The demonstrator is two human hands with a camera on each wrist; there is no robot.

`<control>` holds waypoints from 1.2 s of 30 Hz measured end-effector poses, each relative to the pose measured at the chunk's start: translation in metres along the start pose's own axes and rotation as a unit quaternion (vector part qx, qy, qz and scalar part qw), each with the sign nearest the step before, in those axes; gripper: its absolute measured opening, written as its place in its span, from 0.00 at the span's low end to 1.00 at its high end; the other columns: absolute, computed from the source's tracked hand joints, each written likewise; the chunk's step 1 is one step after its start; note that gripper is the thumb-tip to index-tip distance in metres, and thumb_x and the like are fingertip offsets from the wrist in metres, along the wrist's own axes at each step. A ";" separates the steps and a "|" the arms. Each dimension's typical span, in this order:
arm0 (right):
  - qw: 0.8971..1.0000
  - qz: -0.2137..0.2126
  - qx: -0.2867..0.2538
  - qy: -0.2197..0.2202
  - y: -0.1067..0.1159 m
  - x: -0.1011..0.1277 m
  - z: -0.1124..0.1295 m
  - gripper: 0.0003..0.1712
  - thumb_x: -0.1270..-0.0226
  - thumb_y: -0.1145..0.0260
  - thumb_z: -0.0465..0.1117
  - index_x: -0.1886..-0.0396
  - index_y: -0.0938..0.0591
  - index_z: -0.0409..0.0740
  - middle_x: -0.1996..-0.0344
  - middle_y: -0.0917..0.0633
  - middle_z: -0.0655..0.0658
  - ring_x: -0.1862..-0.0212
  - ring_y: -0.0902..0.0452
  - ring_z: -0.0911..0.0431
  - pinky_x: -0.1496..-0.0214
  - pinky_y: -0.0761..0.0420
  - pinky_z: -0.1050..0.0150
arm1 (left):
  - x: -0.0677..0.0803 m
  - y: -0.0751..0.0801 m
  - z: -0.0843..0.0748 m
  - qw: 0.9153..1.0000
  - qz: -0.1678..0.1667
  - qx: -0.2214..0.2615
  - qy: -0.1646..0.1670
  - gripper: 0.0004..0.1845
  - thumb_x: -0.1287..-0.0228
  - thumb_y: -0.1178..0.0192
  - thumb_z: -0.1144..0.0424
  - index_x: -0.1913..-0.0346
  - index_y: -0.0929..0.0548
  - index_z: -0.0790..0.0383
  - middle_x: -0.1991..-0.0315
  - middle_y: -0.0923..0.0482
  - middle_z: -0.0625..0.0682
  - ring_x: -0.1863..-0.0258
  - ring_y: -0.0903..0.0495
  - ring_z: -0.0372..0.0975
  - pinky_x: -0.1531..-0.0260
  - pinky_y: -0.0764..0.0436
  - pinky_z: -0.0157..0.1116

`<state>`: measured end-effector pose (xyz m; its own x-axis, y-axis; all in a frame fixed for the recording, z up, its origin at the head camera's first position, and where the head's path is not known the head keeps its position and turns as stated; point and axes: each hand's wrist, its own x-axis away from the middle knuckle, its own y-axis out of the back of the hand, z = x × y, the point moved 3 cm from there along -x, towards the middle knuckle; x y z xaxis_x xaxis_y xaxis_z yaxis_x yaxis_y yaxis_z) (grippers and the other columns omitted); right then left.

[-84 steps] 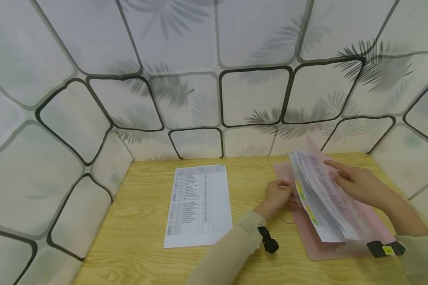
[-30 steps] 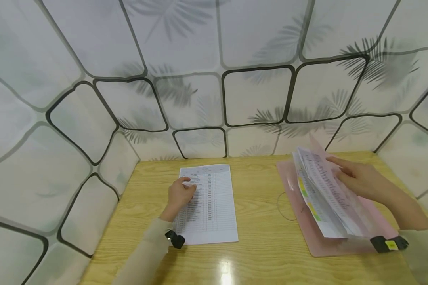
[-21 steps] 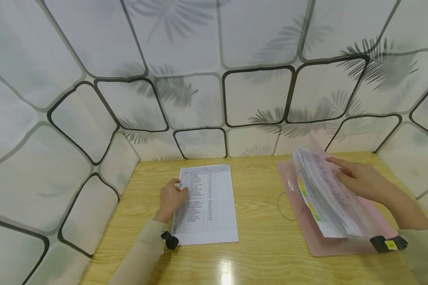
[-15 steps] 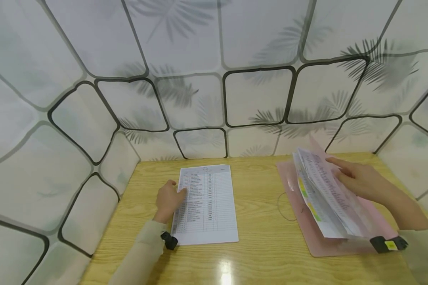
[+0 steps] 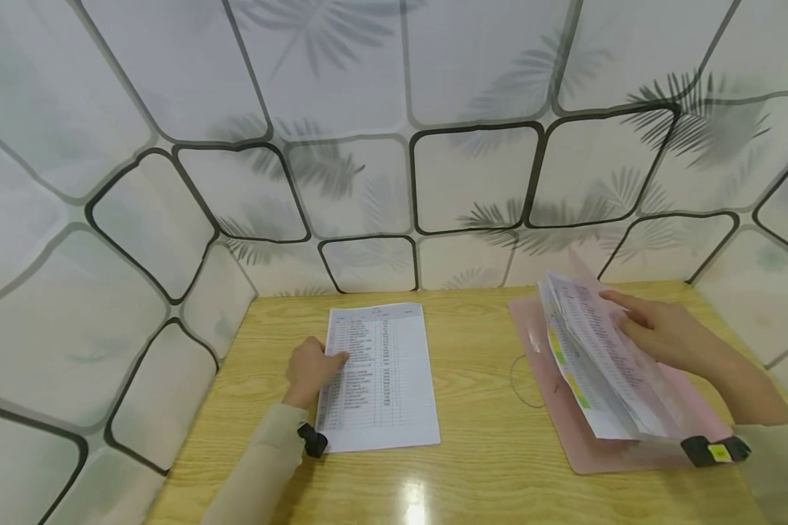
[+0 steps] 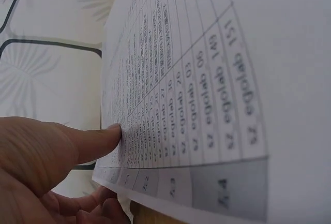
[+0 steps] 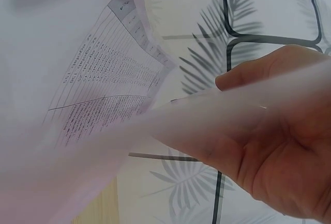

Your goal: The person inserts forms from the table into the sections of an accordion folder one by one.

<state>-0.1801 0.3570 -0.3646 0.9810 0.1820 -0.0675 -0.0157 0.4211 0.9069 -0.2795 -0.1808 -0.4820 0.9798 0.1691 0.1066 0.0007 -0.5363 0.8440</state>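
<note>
A printed sheet of paper point(image 5: 394, 379) with a table of rows lies left of centre on the table. At its left edge my left hand point(image 5: 310, 373) pinches it; in the left wrist view the thumb point(image 6: 98, 144) presses on the print and the other fingers curl at the edge. On the right a translucent pink folder point(image 5: 574, 441) stands partly open with several printed papers point(image 5: 587, 364) inside, some carrying yellow and green marks. My right hand point(image 5: 673, 339) holds its raised cover between thumb and fingers, the cover partly veiling the hand in the right wrist view.
A thin cord loop point(image 5: 512, 380) lies beside the folder's left edge. The wood-grain table point(image 5: 473, 467) meets a patterned wall point(image 5: 473, 182) at the back and sides.
My left hand has left the folder's edge, crossed to the sheet on the left, slid to its left edge and pinched it. The right hand keeps holding the folder cover.
</note>
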 end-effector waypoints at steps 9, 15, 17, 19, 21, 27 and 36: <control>1.000 -0.002 0.001 0.003 0.000 -0.001 0.001 0.30 0.18 0.44 0.39 0.21 0.31 0.37 0.69 0.21 0.45 0.79 0.41 0.63 0.76 0.36 0.66 | -0.002 0.001 0.002 1.000 0.013 0.016 0.002 0.20 0.32 0.34 0.51 0.54 0.15 0.67 0.62 0.13 0.59 0.69 0.19 0.46 0.76 0.29 0.37; 1.000 0.007 0.002 -0.003 -0.001 -0.001 0.000 0.30 0.18 0.45 0.40 0.21 0.32 0.37 0.68 0.20 0.45 0.79 0.41 0.62 0.76 0.36 0.66 | -0.004 0.002 0.004 0.997 0.006 0.077 -0.023 0.16 0.29 0.40 0.58 0.52 0.14 0.68 0.59 0.12 0.60 0.67 0.16 0.46 0.75 0.26 0.34; 1.000 0.010 0.003 -0.006 -0.001 0.000 0.000 0.30 0.17 0.45 0.40 0.21 0.32 0.37 0.72 0.24 0.48 0.79 0.41 0.63 0.76 0.36 0.66 | -0.007 0.002 0.004 0.993 0.005 0.107 -0.040 0.15 0.29 0.40 0.61 0.50 0.15 0.71 0.59 0.12 0.62 0.67 0.16 0.46 0.74 0.25 0.33; 1.000 0.011 0.002 -0.008 -0.001 0.000 0.000 0.30 0.17 0.46 0.41 0.20 0.33 0.38 0.74 0.28 0.50 0.80 0.41 0.63 0.76 0.36 0.66 | -0.008 0.002 0.004 0.989 0.012 0.139 -0.052 0.15 0.28 0.40 0.63 0.50 0.15 0.73 0.59 0.12 0.65 0.65 0.15 0.46 0.73 0.23 0.32; 1.000 0.012 0.003 -0.010 -0.001 0.000 0.001 0.30 0.17 0.46 0.41 0.20 0.33 0.38 0.74 0.28 0.50 0.79 0.41 0.63 0.76 0.36 0.66 | -0.009 0.002 0.004 0.983 0.028 0.172 -0.055 0.15 0.27 0.41 0.64 0.48 0.17 0.75 0.57 0.12 0.67 0.64 0.15 0.45 0.72 0.23 0.31; 1.000 0.013 0.001 -0.014 -0.001 -0.001 0.002 0.31 0.17 0.46 0.41 0.20 0.33 0.39 0.72 0.25 0.48 0.79 0.41 0.62 0.76 0.36 0.65 | -0.009 -0.004 0.004 0.958 0.099 0.267 -0.031 0.14 0.22 0.43 0.66 0.43 0.19 0.75 0.54 0.12 0.68 0.66 0.15 0.40 0.70 0.19 0.31; 1.000 0.006 0.001 -0.010 -0.001 -0.001 0.001 0.30 0.17 0.46 0.40 0.20 0.33 0.38 0.79 0.37 0.55 0.81 0.45 0.65 0.79 0.38 0.67 | -0.007 -0.015 -0.004 0.923 0.147 0.355 -0.014 0.14 0.21 0.43 0.66 0.43 0.19 0.74 0.64 0.10 0.57 0.74 0.15 0.37 0.77 0.18 0.31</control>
<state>-0.1808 0.3554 -0.3645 0.9845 0.1689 -0.0480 -0.0272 0.4169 0.9085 -0.2868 -0.1702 -0.4932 0.9632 -0.0873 0.2541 -0.1460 -0.9640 0.2223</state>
